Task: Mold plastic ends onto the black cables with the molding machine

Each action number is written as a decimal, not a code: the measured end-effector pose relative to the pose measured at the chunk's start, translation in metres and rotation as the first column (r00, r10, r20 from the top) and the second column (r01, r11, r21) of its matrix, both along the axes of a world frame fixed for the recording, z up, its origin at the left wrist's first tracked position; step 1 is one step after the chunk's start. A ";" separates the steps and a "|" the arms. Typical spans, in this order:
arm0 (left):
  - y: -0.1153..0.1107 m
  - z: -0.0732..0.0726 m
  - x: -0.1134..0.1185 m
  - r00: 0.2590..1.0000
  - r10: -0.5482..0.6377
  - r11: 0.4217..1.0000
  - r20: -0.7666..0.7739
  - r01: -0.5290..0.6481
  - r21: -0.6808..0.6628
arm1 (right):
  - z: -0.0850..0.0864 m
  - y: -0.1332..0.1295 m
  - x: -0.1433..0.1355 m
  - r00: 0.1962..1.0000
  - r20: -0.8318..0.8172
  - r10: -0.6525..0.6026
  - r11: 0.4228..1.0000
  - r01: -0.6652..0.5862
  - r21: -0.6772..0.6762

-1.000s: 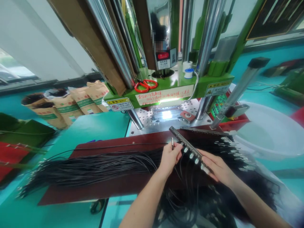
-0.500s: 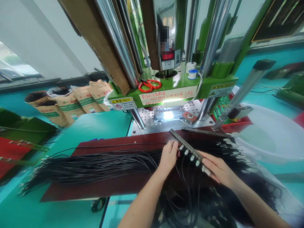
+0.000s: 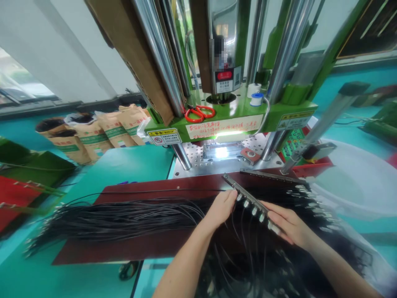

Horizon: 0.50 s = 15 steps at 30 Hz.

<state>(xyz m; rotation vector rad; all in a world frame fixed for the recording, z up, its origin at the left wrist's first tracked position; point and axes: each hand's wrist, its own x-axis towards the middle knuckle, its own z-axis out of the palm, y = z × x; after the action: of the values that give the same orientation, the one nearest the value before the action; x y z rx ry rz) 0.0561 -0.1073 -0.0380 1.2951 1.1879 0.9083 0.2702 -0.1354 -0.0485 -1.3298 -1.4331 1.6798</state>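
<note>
My right hand (image 3: 288, 223) grasps the near end of a metal bar (image 3: 248, 195) lined with silver cable connectors (image 3: 254, 211), in front of a green press (image 3: 269, 118). My left hand (image 3: 221, 208) meets its far half; whether it grips anything, I cannot tell. I'm probably seating a connector, which calls for steady alignment.

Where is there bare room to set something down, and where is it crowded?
The teal table has a bare patch between the paper sacks and the maroon board; the board has a strip between the left cable bundle and its front edge. It is crowded around the left hand, right hand and metal bar, with cables below and right.
</note>
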 end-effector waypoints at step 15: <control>-0.003 -0.001 0.005 0.985 -0.008 0.997 0.171 0.022 -0.080 | 0.080 0.056 0.027 0.792 0.513 0.330 0.745 -0.553 0.374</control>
<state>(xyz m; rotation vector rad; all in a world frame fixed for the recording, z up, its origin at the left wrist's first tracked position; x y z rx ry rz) 0.0612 -0.1099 -0.0394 1.1362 1.0687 0.9305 0.2968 -0.0792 0.0311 -1.1149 -2.4261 1.1463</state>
